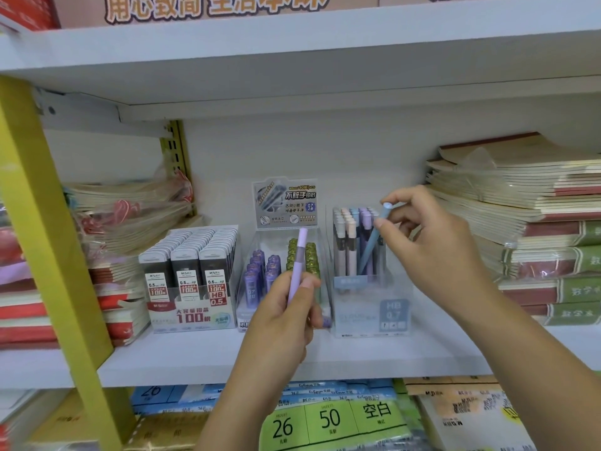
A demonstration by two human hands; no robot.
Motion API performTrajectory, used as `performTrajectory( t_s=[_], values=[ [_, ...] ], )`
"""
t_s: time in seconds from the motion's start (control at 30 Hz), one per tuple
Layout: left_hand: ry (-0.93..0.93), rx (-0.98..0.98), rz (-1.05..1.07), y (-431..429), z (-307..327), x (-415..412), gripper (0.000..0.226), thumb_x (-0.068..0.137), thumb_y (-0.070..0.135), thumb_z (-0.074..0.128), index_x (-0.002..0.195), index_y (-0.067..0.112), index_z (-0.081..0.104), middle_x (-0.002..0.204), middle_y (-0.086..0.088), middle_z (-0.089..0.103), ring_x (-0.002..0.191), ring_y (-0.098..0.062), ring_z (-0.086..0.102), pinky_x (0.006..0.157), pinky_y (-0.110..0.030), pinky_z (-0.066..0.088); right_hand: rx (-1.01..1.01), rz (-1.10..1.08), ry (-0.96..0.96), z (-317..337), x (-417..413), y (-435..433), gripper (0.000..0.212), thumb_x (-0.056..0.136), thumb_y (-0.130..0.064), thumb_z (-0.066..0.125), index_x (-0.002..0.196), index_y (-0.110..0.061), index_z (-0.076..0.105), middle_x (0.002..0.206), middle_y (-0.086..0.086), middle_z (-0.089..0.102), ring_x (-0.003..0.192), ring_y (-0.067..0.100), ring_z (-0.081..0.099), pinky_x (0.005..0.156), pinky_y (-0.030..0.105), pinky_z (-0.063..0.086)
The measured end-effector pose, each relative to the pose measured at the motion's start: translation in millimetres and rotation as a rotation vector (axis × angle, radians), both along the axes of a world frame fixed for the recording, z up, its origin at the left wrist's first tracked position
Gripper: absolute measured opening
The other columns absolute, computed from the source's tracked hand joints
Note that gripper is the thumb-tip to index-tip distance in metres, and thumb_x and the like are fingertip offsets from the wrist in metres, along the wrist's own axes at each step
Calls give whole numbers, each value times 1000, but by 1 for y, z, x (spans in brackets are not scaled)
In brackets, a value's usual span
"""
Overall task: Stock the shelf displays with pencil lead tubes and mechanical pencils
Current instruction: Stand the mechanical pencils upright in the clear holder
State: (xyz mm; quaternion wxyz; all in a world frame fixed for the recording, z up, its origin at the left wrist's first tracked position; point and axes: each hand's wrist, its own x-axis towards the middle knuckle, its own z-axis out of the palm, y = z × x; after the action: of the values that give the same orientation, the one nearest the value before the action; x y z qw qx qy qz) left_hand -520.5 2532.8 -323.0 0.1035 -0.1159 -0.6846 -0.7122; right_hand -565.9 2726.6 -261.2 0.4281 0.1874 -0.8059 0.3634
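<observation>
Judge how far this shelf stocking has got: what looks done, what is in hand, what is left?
Done: the tray of 0.5 HB lead cases looks full, and the pencil display holds many upright pencils. In hand: the right hand pinches a blue pencil tilted into that display; the left hand grips a purple pencil. Left: seat the blue one, then place the purple one.

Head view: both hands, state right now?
Left hand: closed on a slim lilac plastic mechanical pencil.
Right hand: pinching a slim blue plastic mechanical pencil.
</observation>
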Motion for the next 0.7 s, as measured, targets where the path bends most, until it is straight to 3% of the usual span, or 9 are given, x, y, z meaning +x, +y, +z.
performTrajectory(
  t_s=[0.23, 0.37, 0.53, 0.63, 0.7],
  values=[
    [22, -30, -10, -1, -1, -1, 28, 104, 35, 43, 92, 42, 68, 63, 4, 54, 42, -4, 38, 40, -16, 29, 87, 14, -45, 0, -2, 1, 25, 89, -28, 65, 98, -39, 45, 71, -20, 62, 69, 1, 56, 56, 25, 42],
    [36, -55, -7, -1, -3, -2, 28, 104, 35, 43, 93, 44, 67, 64, 4, 54, 42, -2, 41, 40, -14, 29, 85, 23, -36, -1, -2, 1, 33, 88, -27, 66, 99, -46, 41, 72, -15, 63, 68, 4, 57, 59, 31, 45],
    [43, -73, -5, 0, -4, -3, 26, 104, 35, 44, 94, 43, 66, 64, 5, 54, 43, -2, 41, 40, -13, 30, 167, -67, 54, -3, -11, -6, 18, 85, -35, 64, 102, -39, 57, 90, -16, 59, 92, 9, 43, 71, 28, 35],
    [45, -75, -4, -1, -5, -4, 25, 104, 36, 44, 96, 43, 67, 64, 6, 54, 43, -4, 38, 40, -15, 31, 193, -166, 80, -4, -18, -7, 23, 84, -31, 67, 107, -36, 65, 105, -11, 44, 103, 7, 28, 83, 27, 29],
    [45, -78, -6, 0, -5, -4, 26, 104, 36, 44, 95, 43, 67, 64, 6, 54, 43, -3, 40, 41, -14, 30, 221, -202, 23, -5, -20, -6, 25, 86, -30, 66, 110, -38, 66, 112, -9, 43, 110, 12, 30, 86, 31, 33]
  ],
)
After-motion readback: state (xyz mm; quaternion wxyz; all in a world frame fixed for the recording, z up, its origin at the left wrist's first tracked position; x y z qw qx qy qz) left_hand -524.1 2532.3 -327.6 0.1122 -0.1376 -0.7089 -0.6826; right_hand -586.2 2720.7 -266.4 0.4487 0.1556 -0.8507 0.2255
